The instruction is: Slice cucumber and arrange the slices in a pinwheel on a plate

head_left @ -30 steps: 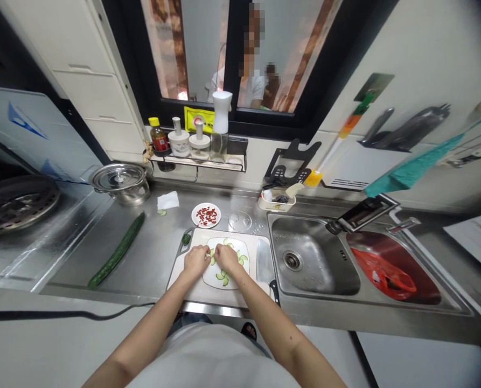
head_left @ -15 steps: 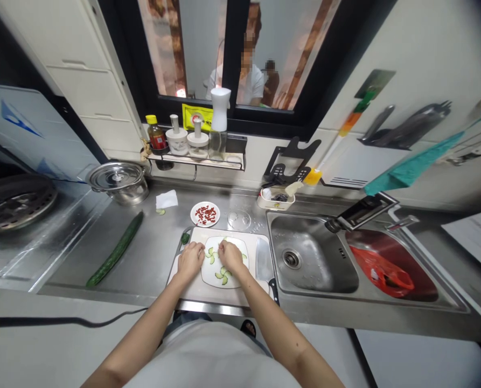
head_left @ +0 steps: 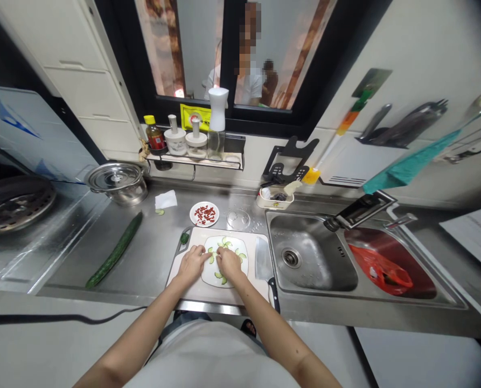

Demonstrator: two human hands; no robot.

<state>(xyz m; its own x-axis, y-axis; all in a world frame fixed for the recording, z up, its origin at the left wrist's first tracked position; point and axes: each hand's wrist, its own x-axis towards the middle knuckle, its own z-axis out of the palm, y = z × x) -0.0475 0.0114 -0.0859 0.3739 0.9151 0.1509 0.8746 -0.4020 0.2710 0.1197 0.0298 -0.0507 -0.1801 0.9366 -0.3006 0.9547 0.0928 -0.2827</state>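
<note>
A white, rounded-square plate rests on the pale cutting board, bearing several curved cucumber slices laid in small fans. At the plate's left edge, my left hand has its fingers loosely apart, the tips touching the slices there. Over the plate's middle, my right hand pinches at a cucumber slice, mostly hidden under the fingertips. A short cucumber end lies at the board's upper left corner. Along the board's right side lies a kitchen knife with a black handle.
Beyond the board stands a small plate of chopped red pieces. A whole cucumber lies left, near a lidded steel pot and a white tissue. Right is a double sink holding a red plastic bag. A seasoning shelf hangs behind.
My left fingers have reached slightly inward onto the slices. My right hand has shifted a little left and toward me, uncovering more slices at the plate's far and right sides.
</note>
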